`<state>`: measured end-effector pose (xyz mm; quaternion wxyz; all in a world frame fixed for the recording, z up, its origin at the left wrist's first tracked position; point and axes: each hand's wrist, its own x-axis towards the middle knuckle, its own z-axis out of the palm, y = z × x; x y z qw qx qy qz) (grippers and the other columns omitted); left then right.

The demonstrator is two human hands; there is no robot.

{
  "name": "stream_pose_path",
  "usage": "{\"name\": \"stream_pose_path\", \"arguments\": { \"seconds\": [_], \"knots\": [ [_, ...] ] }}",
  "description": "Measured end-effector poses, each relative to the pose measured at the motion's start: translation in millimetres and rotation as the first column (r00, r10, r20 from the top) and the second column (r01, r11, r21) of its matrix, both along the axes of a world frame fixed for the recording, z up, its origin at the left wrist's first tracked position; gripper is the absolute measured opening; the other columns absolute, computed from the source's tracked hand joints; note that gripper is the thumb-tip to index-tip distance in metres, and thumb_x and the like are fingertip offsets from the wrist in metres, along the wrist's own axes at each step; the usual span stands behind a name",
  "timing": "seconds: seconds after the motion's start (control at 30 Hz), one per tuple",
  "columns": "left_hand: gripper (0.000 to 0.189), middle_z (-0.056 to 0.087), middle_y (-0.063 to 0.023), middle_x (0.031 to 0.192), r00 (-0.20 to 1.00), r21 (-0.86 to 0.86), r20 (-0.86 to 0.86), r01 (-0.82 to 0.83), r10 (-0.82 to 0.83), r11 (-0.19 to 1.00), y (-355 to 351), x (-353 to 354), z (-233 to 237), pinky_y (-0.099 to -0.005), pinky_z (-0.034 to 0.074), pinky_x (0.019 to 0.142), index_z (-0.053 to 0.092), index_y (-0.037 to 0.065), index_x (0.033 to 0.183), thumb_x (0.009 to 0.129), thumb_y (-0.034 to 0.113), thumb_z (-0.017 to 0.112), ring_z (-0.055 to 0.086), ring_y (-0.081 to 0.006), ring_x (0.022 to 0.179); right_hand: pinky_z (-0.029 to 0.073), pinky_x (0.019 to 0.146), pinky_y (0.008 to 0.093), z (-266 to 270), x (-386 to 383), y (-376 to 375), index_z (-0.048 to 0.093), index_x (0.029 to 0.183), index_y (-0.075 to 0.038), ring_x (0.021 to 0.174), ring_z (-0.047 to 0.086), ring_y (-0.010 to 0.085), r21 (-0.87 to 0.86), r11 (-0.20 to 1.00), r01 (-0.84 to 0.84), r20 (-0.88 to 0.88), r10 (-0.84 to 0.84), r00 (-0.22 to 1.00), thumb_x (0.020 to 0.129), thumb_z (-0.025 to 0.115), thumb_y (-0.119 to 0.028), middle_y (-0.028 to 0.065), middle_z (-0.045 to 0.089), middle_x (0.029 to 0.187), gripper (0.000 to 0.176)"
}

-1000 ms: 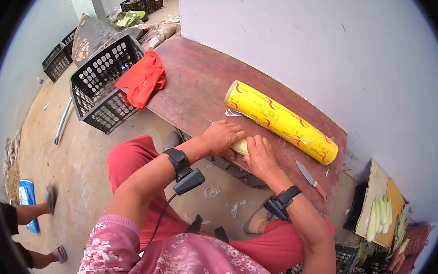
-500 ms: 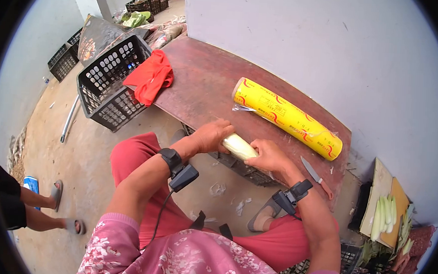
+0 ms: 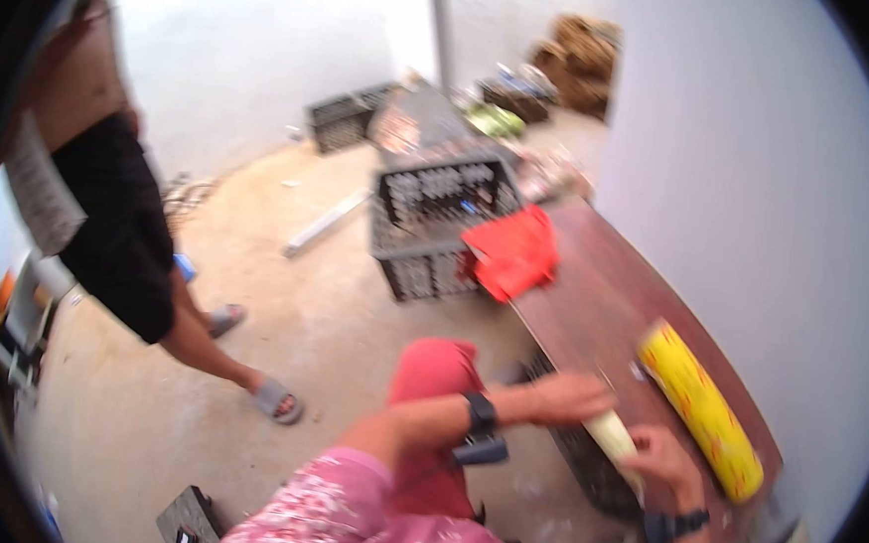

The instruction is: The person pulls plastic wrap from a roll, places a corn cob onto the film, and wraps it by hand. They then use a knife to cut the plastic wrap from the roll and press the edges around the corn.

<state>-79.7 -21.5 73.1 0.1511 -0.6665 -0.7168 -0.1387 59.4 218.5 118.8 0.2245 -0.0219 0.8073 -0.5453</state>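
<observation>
Pale stalk held between both hands at the table edge; the view is blurred.
My right hand is closed round the stalk's near end. My left hand touches the far end, but I cannot tell if it grips. A yellow roll lies just beyond. I judge the stalk could slip off the edge, because the camera faces a person standing to the left.

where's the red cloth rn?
Head view, centre-right: the red cloth lies at the far end of the brown table, beside the black crate, up-left of the yellow roll.
</observation>
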Motion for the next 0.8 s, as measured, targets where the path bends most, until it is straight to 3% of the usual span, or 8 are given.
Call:
{"name": "stream_pose_path", "arguments": {
  "seconds": [0.07, 0.3, 0.53, 0.73, 0.8],
  "knots": [
    [0.043, 0.055, -0.0108, 0.099, 0.993, 0.167, -0.116, 0.018, 0.002, 0.986, -13, 0, 19, -0.0371, 0.05, 0.07, 0.052, 0.002, 0.116, 0.078, 0.018, 0.061, 0.06, -0.0256, 0.087, 0.051, 0.08, 0.0275, 17, -6, -9, 0.067, 0.108, 0.003, 0.087, 0.063, 0.0106, -0.053, 0.998, 0.034, 0.058, -0.031, 0.998, 0.075, 0.078, -0.008, 0.005, 0.069, 0.095, 0.036],
    [0.05, 0.055, -0.0108, 0.108, 0.991, 0.085, -0.111, -0.068, 0.078, 0.994, -45, 6, 55, -0.0334, 0.047, 0.072, 0.048, 0.001, 0.121, 0.077, 0.02, 0.061, 0.057, -0.0237, 0.094, 0.051, 0.079, 0.0258, 36, -21, -28, 0.066, 0.111, 0.006, 0.083, 0.065, 0.0124, -0.093, 0.996, 0.017, 0.114, -0.007, 0.993, 0.075, 0.081, -0.014, 0.0081, 0.071, 0.096, 0.043],
    [0.051, 0.055, -0.0112, 0.113, 0.986, 0.145, -0.131, -0.08, 0.099, 0.986, -46, 1, 43, -0.0327, 0.045, 0.076, 0.048, -0.001, 0.123, 0.078, 0.02, 0.061, 0.056, -0.0241, 0.099, 0.053, 0.078, 0.0286, 34, -17, -46, 0.064, 0.107, 0.008, 0.082, 0.066, 0.0149, -0.321, 0.93, 0.179, 0.252, -0.098, 0.963, 0.078, 0.077, -0.007, 0.0095, 0.069, 0.094, 0.035],
    [0.054, 0.054, -0.0146, 0.119, 0.984, 0.139, -0.162, -0.051, 0.074, 0.989, -32, 9, 51, -0.0393, 0.042, 0.091, 0.047, -0.003, 0.125, 0.078, 0.02, 0.06, 0.052, -0.0284, 0.115, 0.052, 0.073, 0.027, 24, -3, -35, 0.063, 0.106, 0.007, 0.075, 0.065, 0.0144, -0.415, 0.862, 0.29, 0.324, -0.158, 0.933, 0.079, 0.072, -0.004, 0.0091, 0.068, 0.089, 0.031],
    [0.072, 0.05, -0.017, 0.128, 0.996, 0.038, -0.081, -0.044, 0.047, 0.998, -32, 13, 59, -0.0437, 0.038, 0.1, 0.044, -0.003, 0.131, 0.072, 0.027, 0.071, 0.047, -0.0312, 0.124, 0.052, 0.07, 0.0262, 21, 3, -33, 0.063, 0.106, 0.006, 0.074, 0.064, 0.0129, -0.427, 0.855, 0.294, 0.311, -0.166, 0.936, 0.081, 0.07, -0.005, 0.007, 0.066, 0.087, 0.029]
  ]
}}
